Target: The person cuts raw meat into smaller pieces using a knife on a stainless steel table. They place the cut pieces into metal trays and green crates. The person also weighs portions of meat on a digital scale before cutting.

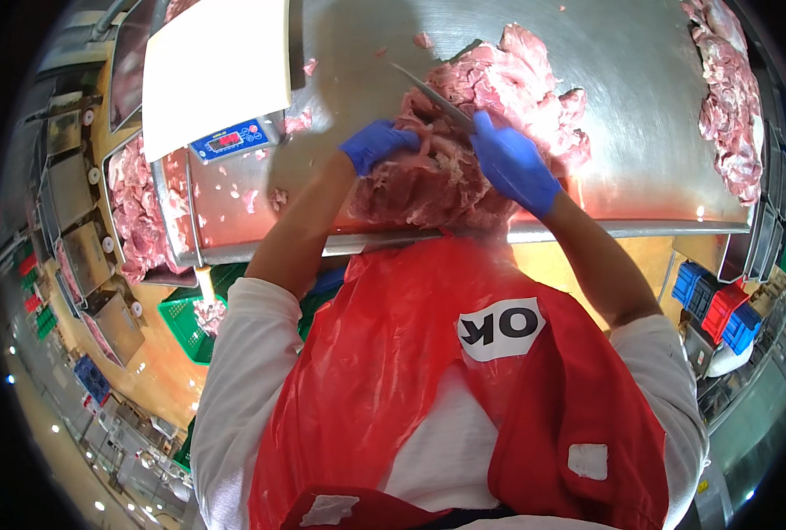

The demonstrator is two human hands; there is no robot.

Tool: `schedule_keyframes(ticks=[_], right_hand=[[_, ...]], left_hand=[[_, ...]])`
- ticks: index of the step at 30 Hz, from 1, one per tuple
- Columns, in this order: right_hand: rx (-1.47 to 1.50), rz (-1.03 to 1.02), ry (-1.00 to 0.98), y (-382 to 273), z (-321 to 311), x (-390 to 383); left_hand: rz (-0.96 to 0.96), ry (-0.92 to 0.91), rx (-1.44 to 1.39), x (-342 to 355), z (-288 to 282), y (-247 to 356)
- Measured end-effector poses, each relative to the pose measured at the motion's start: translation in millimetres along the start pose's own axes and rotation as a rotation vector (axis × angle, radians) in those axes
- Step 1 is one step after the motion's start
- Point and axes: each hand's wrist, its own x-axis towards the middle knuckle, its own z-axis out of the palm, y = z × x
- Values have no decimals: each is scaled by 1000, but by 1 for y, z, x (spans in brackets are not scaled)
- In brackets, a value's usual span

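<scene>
A large heap of raw pink meat (525, 75) lies on the steel table near its front edge. My right hand (510, 163), in a blue glove, is closed around the handle of a knife (437, 99). The blade slants up and to the left across the heap, its tip over the bare steel behind. My left hand (377, 147), also blue-gloved, grips the left side of the meat with its fingers curled into a fold. Most of the knife's handle is hidden inside my right hand.
At the left, a digital scale (234, 141) carries a large white board (221, 71). Beside it, a metal tray (177, 272) holds meat pieces, and a green basket (181, 322) sits below. More meat (730, 106) lies along the table's right end. Small scraps dot the steel table (631, 124).
</scene>
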Motion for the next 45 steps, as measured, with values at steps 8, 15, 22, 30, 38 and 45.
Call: schedule_keyframes(ticks=[8,15,22,30,38,45], right_hand=[[15,-273,-182,-30,14,74],[-24,-98,-476,31,15,-2],[83,142,-575,20,-4,-36],[229,342,-259,-3,63,-122],[-269,-127,-293,64,60,-42],[69,259,-55,35,100,-38]], left_hand=[[153,444,794,-30,43,1],[354,613,923,-53,65,4],[577,580,764,-73,79,8],[656,820,676,-64,74,-31],[872,781,634,-12,73,17],[962,641,733,-17,72,37]])
